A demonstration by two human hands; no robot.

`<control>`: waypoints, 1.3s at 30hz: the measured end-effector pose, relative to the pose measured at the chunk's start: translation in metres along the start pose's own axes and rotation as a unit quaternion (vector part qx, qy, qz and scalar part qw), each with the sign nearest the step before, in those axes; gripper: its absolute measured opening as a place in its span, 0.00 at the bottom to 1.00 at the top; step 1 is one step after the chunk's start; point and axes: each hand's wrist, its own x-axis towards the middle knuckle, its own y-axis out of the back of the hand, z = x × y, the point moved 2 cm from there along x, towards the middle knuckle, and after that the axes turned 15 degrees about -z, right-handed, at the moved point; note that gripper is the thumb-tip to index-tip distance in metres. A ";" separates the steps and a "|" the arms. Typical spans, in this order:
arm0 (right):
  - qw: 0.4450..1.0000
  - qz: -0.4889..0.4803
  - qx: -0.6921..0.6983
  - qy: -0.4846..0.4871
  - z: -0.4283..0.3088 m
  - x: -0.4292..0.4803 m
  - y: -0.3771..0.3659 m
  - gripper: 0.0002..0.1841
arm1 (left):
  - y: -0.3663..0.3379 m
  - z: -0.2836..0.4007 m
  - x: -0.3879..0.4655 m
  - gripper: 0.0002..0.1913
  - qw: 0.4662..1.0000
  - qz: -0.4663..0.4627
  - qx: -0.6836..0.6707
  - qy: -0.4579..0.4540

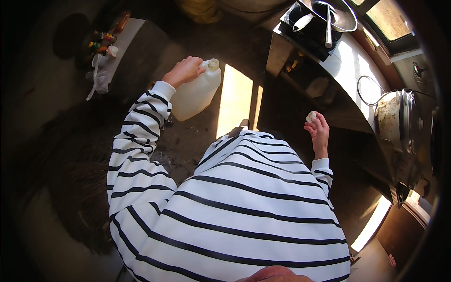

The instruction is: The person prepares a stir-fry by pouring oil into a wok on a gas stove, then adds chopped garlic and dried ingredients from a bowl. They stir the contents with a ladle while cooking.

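A translucent white plastic jug [199, 92] hangs from my left hand [186, 71], whose fingers are closed around its handle. No cap sits on the jug's neck, and its mouth faces up. Out to the right, my right hand [318, 129] pinches a small whitish piece [311, 116] between thumb and fingers. I cannot tell whether that piece is a cap, a cloth or something else. Both hands are over the dark floor [183, 141], well apart from each other.
Along the right runs a counter [347, 68] bearing a black cooktop [317, 42], a wok [340, 16] and a stained pot [389, 112]. A small table [123, 42] at the left holds several bottles [105, 36] and a plastic bag [102, 81]. Sunlight falls across the floor.
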 end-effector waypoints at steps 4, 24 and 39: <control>0.999 0.005 -0.052 -0.009 0.006 -0.001 0.002 0.18 | 0.015 -0.031 -0.002 0.14 0.997 -0.004 0.045 0.062; 0.989 -0.035 -0.146 -0.017 0.008 0.033 -0.022 0.16 | 0.043 -0.092 -0.010 0.13 0.979 0.059 0.165 0.103; 0.989 -0.022 -0.144 -0.016 0.011 0.034 -0.018 0.16 | 0.053 -0.072 0.003 0.13 0.983 0.044 0.155 0.093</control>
